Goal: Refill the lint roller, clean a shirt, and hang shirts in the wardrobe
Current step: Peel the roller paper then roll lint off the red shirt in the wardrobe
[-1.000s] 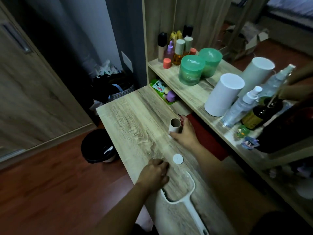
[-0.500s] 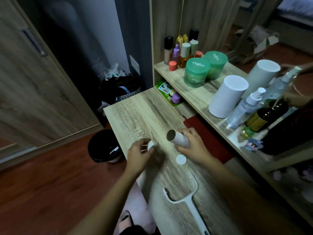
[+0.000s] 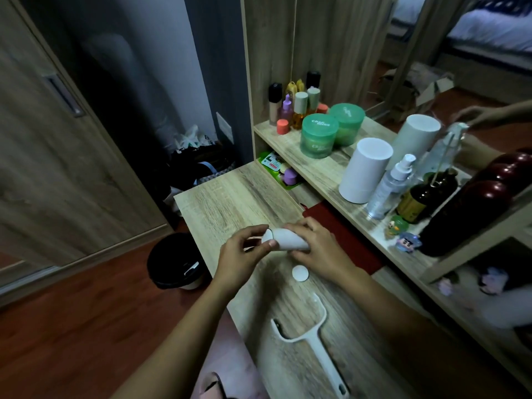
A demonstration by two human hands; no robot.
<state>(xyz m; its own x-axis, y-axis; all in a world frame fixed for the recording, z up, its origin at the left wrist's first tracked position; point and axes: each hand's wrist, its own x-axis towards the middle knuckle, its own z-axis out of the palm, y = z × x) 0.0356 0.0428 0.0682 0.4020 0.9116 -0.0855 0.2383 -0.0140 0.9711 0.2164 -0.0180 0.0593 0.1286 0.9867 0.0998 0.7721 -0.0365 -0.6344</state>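
My right hand [image 3: 315, 244] grips a pale cardboard roll core [image 3: 288, 240] lying sideways above the wooden desk [image 3: 230, 197]. My left hand [image 3: 240, 253] pinches a small white end cap [image 3: 267, 236] against the core's left end. A second white round cap [image 3: 300, 273] lies flat on the desk just below my right hand. The white lint roller handle [image 3: 313, 344] with its forked frame rests empty on the desk nearer to me. No shirt is in view.
A black waste bin [image 3: 175, 262] stands on the floor left of the desk. The shelf [image 3: 331, 168] on the right holds two white cylinders [image 3: 365, 169], green jars [image 3: 319, 135], spray bottles and small cosmetics. A wooden wardrobe door [image 3: 57, 139] fills the left.
My left hand picked up a small white cap from the desk and brought it to the core's end. My right hand lifted the core and turned it sideways.
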